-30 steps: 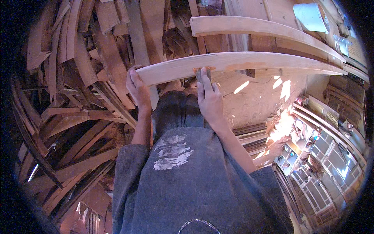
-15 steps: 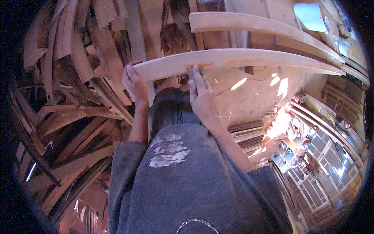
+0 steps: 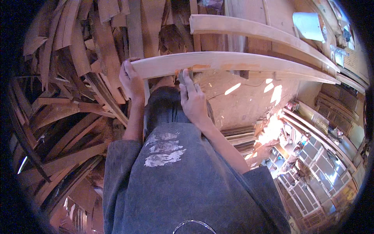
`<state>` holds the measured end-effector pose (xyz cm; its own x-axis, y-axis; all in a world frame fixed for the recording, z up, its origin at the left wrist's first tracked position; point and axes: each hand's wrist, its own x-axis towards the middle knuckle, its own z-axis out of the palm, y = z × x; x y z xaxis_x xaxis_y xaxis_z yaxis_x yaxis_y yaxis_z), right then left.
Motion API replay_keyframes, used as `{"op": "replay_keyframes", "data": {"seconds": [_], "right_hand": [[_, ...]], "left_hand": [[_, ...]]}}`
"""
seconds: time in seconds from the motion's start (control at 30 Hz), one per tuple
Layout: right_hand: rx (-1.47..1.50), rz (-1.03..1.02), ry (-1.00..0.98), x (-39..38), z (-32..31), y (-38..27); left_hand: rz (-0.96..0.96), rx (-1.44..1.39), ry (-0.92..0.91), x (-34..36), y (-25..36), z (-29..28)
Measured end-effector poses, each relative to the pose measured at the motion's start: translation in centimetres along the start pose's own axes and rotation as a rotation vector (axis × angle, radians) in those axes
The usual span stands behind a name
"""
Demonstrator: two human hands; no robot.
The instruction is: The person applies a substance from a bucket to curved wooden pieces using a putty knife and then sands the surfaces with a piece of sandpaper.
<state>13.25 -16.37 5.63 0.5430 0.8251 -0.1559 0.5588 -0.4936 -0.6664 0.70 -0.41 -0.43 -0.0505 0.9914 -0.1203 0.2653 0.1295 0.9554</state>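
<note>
Currently, your 2 bare hands are on the work at a long, pale plank, which arcs across the upper view from about 11 o'clock to between 2 and 3 o'clock. Your left hand, at 10 o'clock, is closed around the plank's left end. Your right hand, at 12 o'clock just above centre, grips a small dark piece at the plank's lower edge, index finger stretched along it; its kind is too small to tell. Orange-brown smears mark the plank's face, reaching toward 1 o'clock.

Beyond the plank, at 1 o'clock, another pale board runs nearly alongside; their right ends come close together, and whether they touch is unclear. From 9 to 11 o'clock, a dense timber heap crowds the space near your left hand. A pale, bucket-like object sits at 2 o'clock, well apart from your hands. Below the plank, also toward 2 o'clock, sunlight dapples the brown floor. At 4 o'clock, stacked strips lie near your right forearm, with pale gridded frames farther out. Your dark shirt fills 6 o'clock.
</note>
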Motion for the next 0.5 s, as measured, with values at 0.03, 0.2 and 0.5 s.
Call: {"op": "replay_keyframes", "data": {"seconds": [0.03, 0.2, 0.5], "right_hand": [[-0.011, 0.023, -0.044, -0.3, -0.7, -0.5], [-0.128, -0.075, -0.314, 0.6, -4.5, -1.6], [-0.608, -0.414, -0.698, 9.8, -9.7, -3.6]], "left_hand": [[0.003, -0.010, 0.003, -0.1, 0.4, 0.0], [0.015, -0.013, 0.000, -0.4, 1.8, 0.1], [0.064, 0.032, 0.029, 0.1, 1.3, -0.2]]}}
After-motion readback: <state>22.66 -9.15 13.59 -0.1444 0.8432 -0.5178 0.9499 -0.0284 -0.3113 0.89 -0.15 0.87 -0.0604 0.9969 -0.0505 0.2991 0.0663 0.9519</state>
